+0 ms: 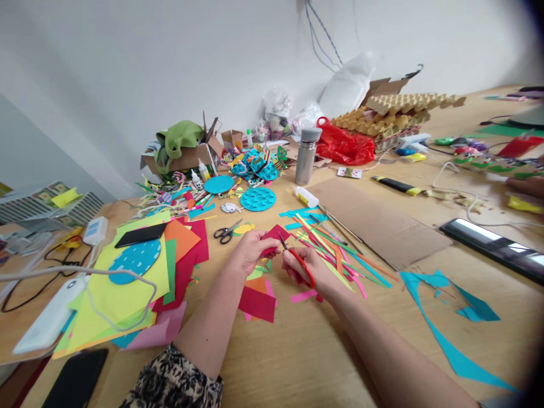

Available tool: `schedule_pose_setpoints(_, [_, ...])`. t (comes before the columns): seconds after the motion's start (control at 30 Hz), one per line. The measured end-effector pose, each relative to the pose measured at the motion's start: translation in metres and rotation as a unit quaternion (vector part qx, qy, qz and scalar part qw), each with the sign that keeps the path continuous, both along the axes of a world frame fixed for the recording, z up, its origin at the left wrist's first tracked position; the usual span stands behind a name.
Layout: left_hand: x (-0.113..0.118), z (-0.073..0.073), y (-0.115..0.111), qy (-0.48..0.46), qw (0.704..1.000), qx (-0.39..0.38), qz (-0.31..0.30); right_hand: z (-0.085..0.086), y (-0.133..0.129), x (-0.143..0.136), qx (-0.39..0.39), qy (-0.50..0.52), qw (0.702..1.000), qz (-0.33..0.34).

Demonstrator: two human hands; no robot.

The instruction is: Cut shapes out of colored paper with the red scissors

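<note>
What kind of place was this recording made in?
Likely a craft room or shared workspace: coloured paper sheets and cut paper strips cover parts of a wooden table, with a stack of egg cartons near the wall.

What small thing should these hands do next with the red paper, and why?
Probably make one short, careful snip: the right hand has the scissors with their blades at the red paper, while the left hand pinches it, fingertips close to the blades.
</note>
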State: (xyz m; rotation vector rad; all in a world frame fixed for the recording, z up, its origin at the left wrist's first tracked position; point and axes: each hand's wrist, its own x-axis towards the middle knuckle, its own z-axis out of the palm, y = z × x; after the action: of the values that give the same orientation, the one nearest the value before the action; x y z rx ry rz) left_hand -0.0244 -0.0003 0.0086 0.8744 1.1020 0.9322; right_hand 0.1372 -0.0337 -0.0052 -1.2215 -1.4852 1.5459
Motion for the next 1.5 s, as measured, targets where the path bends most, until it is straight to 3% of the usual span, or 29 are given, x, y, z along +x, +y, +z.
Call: schedule_pose_setpoints(1.5, [-0.0019, 0.0033, 0.0005, 0.039, 0.999, -0.009, 0.003, 0.0011, 0.0026, 0.0039, 0.010, -0.022, 0.999, 0.031])
